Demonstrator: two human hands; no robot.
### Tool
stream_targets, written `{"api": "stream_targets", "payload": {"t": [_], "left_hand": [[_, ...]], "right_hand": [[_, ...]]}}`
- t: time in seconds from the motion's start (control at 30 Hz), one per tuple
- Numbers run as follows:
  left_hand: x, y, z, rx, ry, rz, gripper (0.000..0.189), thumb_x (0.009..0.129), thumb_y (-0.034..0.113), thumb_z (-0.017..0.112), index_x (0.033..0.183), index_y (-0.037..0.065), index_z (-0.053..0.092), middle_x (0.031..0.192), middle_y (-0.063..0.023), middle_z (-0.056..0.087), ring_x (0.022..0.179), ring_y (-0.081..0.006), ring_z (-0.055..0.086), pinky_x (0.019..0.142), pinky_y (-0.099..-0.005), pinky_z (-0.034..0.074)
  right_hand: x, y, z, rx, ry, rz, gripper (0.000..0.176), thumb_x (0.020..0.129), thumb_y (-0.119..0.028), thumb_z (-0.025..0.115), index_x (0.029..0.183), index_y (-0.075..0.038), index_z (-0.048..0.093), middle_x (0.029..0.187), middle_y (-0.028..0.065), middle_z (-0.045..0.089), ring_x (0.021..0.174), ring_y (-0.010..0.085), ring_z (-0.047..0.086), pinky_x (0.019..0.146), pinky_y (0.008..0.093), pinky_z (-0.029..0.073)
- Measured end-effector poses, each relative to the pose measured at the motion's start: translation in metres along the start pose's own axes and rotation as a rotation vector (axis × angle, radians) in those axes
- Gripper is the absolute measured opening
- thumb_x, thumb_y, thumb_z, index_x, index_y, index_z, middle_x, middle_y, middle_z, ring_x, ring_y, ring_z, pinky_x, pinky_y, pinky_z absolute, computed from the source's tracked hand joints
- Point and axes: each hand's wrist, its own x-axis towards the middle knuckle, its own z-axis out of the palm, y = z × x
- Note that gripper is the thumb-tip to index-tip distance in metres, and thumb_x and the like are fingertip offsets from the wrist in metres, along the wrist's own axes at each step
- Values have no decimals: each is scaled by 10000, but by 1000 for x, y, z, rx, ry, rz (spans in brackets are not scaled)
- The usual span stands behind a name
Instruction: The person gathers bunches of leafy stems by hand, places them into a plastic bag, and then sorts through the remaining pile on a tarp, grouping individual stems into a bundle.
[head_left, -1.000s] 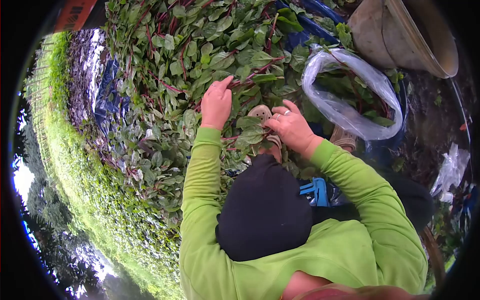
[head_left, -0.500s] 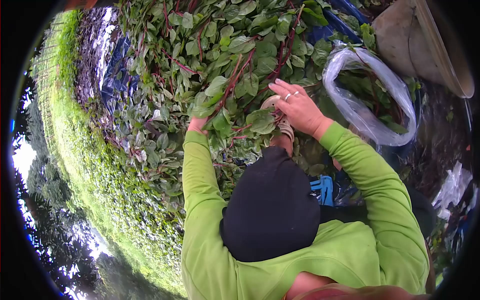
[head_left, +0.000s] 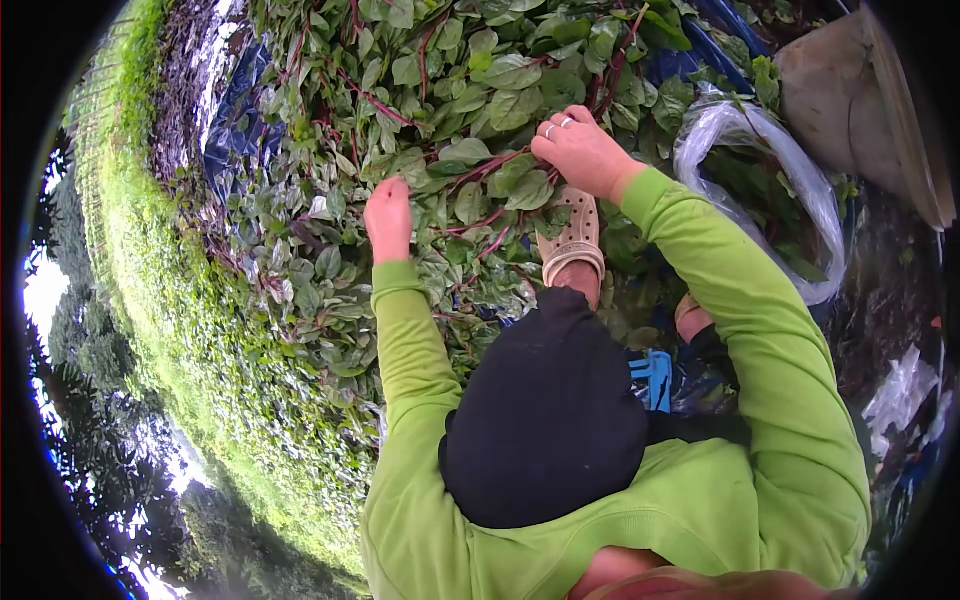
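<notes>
Leafy greens with dark red stems (head_left: 510, 75), much like Malabar spinach, lie in a broad heap in front of me. My right hand (head_left: 588, 152), with rings on it, bends its fingers round a red-stemmed sprig (head_left: 495, 170) at the near side of the heap. To the left, my left hand (head_left: 389, 218) is closed over the leaves. Whatever its fingers hold, if anything, is hidden. Below my right hand, a beige perforated clog (head_left: 575, 235) on my foot stands among the greens.
On the right an open clear plastic bag (head_left: 825, 215) holds more greens, with a large pale bucket (head_left: 850, 95) tipped beyond it. A blue plastic stool part (head_left: 655, 380) shows by my knee. Blue sheeting (head_left: 235, 130) lies at the left; crumpled plastic (head_left: 900, 395) lies far right.
My left hand has come out from under the leaves and is now closed in full view. My right hand has moved up and slightly left and its fingers have curled in, uncovering the clog.
</notes>
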Motion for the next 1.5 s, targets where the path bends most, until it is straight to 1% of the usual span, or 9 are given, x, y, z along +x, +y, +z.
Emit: {"api": "stream_targets", "payload": {"t": [0.1,0.27,0.6,0.77,0.97,1.07,1.13,1.27,1.5], "left_hand": [[-74,78,12,149,401,666,193,951,42,625,1075,72,770,1129,-125,720,1063,-282,656,940,-381,505],[-69,84,78,321,-106,1147,228,853,56,721,1074,82,772,1007,-82,740,1105,-317,651,978,-422,506],[-92,94,65,46,-774,361,204,822,26,696,1026,21,695,953,-125,671,897,-271,688,786,-392,559],[-87,69,86,328,-612,825,242,779,85,648,1016,40,648,1002,-167,662,970,-377,654,860,-464,525],[-89,76,75,222,-749,420,326,818,289,707,1050,65,746,922,-145,747,856,-302,715,766,-436,546],[-47,16,113,-116,-734,539,303,855,295,705,1036,60,766,917,-134,751,832,-261,710,742,-414,546],[-73,38,103,-218,-318,296,263,835,256,733,1007,63,779,917,-130,742,820,-266,704,731,-412,546],[-80,53,109,-222,105,524,216,766,-16,599,915,67,732,938,-146,747,889,-343,711,747,-446,548],[-132,93,83,-114,-67,488,368,786,17,634,1154,33,639,999,-175,752,993,-378,717,829,-465,556]], "right_hand": [[-13,-14,0,76,84,18,225,878,-112,611,1100,-150,613,1030,36,661,1077,233,653,1054,445,388],[-31,-36,-5,133,177,98,260,869,-123,609,1123,-161,651,1046,27,652,1062,221,648,1033,435,385],[-68,-71,-7,181,188,212,183,844,-114,599,1022,-145,632,966,42,620,1014,235,634,986,413,390],[-68,-73,-14,213,211,217,236,827,-123,622,1060,-150,647,1007,58,646,1024,257,635,975,424,389],[-77,-75,-10,224,168,164,363,774,-25,636,1128,-103,639,1080,85,670,1078,293,632,962,427,395],[-83,-71,-9,185,107,154,328,799,-142,675,1126,-130,644,1089,58,667,1086,266,631,978,414,388],[-84,-73,-11,180,97,89,344,776,-109,681,1118,-124,646,1084,61,651,1086,273,627,993,415,393],[-92,-73,-9,220,-38,-19,367,755,-59,685,1117,-110,651,1109,74,633,1102,293,617,1025,450,400],[-64,-84,-30,215,164,-117,373,783,-73,693,1151,-98,634,1417,129,573,1326,361,542,1142,487,353]]}}
